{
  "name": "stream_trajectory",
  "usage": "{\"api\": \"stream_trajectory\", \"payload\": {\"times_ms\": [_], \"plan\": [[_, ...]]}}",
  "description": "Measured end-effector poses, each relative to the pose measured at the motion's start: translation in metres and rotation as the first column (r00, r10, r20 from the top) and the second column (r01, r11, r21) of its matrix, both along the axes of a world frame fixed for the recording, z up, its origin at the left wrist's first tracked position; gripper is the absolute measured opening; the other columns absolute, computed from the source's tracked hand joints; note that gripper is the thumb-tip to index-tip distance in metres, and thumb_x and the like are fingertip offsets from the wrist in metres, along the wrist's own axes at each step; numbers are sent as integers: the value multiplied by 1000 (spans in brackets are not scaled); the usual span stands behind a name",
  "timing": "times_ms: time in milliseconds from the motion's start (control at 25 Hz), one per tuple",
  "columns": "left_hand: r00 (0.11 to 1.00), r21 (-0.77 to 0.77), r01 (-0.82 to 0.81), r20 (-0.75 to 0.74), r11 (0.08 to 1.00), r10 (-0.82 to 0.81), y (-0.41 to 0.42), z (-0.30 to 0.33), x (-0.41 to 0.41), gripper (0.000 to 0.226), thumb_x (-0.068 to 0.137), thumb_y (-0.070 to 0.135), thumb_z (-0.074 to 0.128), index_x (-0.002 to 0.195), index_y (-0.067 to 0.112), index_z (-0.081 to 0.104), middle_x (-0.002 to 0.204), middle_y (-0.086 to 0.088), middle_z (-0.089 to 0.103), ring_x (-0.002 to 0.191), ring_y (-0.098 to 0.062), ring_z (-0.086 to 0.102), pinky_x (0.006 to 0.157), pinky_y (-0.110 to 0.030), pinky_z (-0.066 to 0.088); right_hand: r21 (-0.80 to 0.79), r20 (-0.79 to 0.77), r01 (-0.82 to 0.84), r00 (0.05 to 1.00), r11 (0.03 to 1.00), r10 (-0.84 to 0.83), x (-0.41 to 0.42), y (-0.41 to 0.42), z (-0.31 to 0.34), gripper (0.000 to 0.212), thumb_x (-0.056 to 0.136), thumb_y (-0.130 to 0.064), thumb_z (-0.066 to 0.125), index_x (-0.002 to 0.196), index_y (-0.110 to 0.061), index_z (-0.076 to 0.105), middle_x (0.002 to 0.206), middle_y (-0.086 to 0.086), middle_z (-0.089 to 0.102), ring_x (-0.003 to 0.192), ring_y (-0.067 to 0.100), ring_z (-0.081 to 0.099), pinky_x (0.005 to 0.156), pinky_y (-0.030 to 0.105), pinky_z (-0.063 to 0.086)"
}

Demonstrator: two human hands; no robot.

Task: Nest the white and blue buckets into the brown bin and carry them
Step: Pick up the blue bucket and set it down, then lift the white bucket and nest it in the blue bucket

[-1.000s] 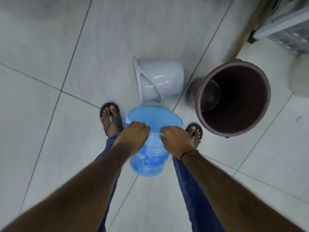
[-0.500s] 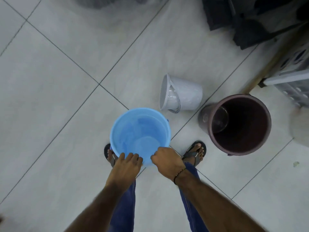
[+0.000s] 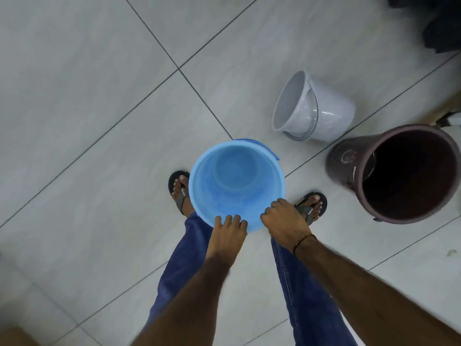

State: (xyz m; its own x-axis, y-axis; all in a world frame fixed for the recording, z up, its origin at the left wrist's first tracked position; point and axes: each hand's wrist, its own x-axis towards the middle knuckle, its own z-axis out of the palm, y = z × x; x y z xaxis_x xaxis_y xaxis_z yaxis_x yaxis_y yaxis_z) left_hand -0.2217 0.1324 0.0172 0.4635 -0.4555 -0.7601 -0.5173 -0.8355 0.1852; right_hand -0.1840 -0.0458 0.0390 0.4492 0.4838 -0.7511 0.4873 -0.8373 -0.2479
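Observation:
The blue bucket [image 3: 235, 186] is upright and empty, held off the floor in front of my legs with its mouth facing up. My left hand [image 3: 228, 232] grips its near rim, fingers curled over the edge. My right hand [image 3: 283, 221] grips the same rim just to the right. The white bucket [image 3: 314, 107] lies on its side on the tiles, its mouth facing left, its clear handle hanging across the opening. Right of it stands the brown bin [image 3: 399, 173], upright, dark inside, tilted in view.
Grey floor tiles [image 3: 99, 121] with dark grout lines spread all around. My sandalled feet [image 3: 310, 206] stand under and beside the blue bucket. Dark objects [image 3: 441, 23] sit in the top right corner, and a wooden edge [image 3: 449, 106] runs behind the bin.
The blue bucket has been turned from lying tipped to upright and lifted, both hands staying on its rim. The view has shifted, so the white bucket and brown bin sit further right.

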Motion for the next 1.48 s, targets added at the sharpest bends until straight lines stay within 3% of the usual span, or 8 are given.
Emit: {"api": "stream_trajectory", "payload": {"times_ms": [280, 440, 600, 760, 920, 1080, 1240, 1480], "plan": [[966, -102, -257, -65, 961, 251, -28, 61, 45, 40, 102, 31, 45, 135, 10, 51, 137, -11, 56, 117, -32, 57, 91, -46, 48, -56, 131, 143, 982, 988, -135, 39, -71, 66, 33, 80, -4, 58, 112, -13, 64, 101, 6, 71, 106, 31, 59, 104, 45, 39], [842, -263, -537, -108, 802, 528, -94, 81, 128, 40, 103, 22, 41, 140, 9, 47, 141, -9, 52, 124, -32, 53, 94, -44, 46, -54, 216, 195, 960, 979, -180, 114, -124, 78, 43, 86, -2, 52, 129, -8, 54, 123, 12, 65, 123, 33, 51, 112, 47, 30], [714, -378, -686, -183, 622, 676, -160, -1, 216, 42, 102, 20, 45, 142, 4, 43, 140, -15, 50, 125, -34, 50, 98, -44, 45, -104, 340, 170, 932, 980, -126, 219, -155, 15, 59, 95, -16, 56, 149, -8, 33, 155, 18, 39, 145, 35, 31, 119, 55, 21], [661, -183, -743, -356, 644, 661, -190, -122, 260, 47, 98, 20, 50, 142, 5, 44, 142, -20, 53, 131, -38, 48, 106, -46, 42, -283, 247, 63, 969, 957, 9, 279, -150, -79, 47, 103, -20, 45, 150, -26, 38, 162, 11, 28, 151, 31, 15, 120, 59, 13], [745, -283, -654, -402, 701, 533, -184, -149, 256, 22, 99, 21, 49, 109, 4, 58, 107, -24, 69, 99, -43, 64, 83, -48, 53, -319, 261, -2, 961, 948, 90, 288, -136, -100, 27, 98, -8, 47, 110, -18, 69, 116, 9, 70, 129, 33, 49, 117, 58, 22], [891, -499, -433, -110, 751, 440, -155, -111, 271, 22, 92, 12, 52, 110, 11, 65, 97, -15, 74, 89, -39, 68, 83, -45, 54, -187, 366, 54, 930, 981, 18, 294, -140, -67, 24, 86, -5, 59, 79, -23, 73, 76, 1, 73, 87, 28, 62, 115, 58, 27], [960, -525, -38, 218, 850, 178, -132, -90, 297, 41, 80, 5, 69, 119, 16, 68, 109, -5, 76, 109, -27, 67, 109, -51, 43, -96, 384, 119, 920, 988, -73, 267, -142, -53, 23, 80, -5, 67, 76, -24, 76, 71, 1, 74, 84, 28, 64, 114, 56, 30], [951, -324, 283, 215, 903, -221, -121, -119, 279, 55, 88, 10, 67, 140, 23, 53, 136, -5, 64, 133, -28, 51, 117, -50, 26, -56, 342, 170, 929, 984, -141, 210, -129, -89, 18, 85, -8, 66, 84, -22, 77, 79, 3, 74, 91, 30, 65, 113, 55, 33]]}}
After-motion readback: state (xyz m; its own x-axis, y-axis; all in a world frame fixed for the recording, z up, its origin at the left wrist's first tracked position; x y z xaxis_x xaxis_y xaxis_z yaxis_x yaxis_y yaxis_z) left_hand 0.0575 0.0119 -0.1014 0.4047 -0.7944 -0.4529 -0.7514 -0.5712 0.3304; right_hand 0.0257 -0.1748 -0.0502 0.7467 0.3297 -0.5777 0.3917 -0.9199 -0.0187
